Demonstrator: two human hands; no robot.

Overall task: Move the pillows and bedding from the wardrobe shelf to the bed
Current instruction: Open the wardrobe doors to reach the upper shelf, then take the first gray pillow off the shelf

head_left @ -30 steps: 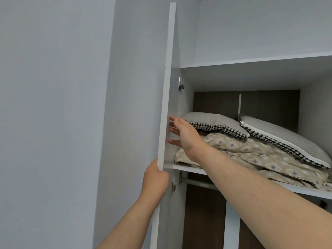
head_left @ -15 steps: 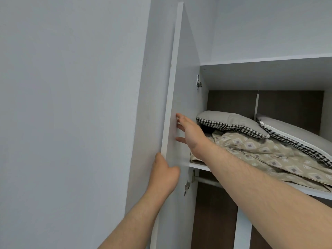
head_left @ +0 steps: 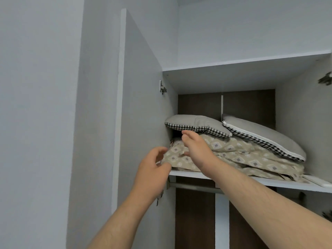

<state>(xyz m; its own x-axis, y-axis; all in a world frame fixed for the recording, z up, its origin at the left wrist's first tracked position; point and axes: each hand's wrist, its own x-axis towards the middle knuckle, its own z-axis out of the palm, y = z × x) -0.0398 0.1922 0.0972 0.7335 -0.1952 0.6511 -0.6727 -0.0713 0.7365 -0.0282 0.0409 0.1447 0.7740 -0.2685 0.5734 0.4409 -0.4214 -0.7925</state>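
Two grey pillows with houndstooth edges lie on the wardrobe shelf (head_left: 269, 183), the left pillow (head_left: 195, 123) flat and the right pillow (head_left: 265, 137) tilted down to the right. Both rest on folded beige patterned bedding (head_left: 242, 153). My right hand (head_left: 195, 148) is open in front of the bedding, just below the left pillow's front edge. My left hand (head_left: 152, 171) is open at the bedding's left front corner, fingers curled close to the cloth; contact is unclear.
The left wardrobe door (head_left: 142, 105) stands wide open beside my left hand. A hanging rail (head_left: 195, 187) runs under the shelf. A white wall (head_left: 36, 105) fills the left. The wardrobe top panel (head_left: 242, 67) hangs low over the pillows.
Both hands let go of the door, which now stands fully open. My right hand moved right to the bedding, and my left hand rose to its left corner.
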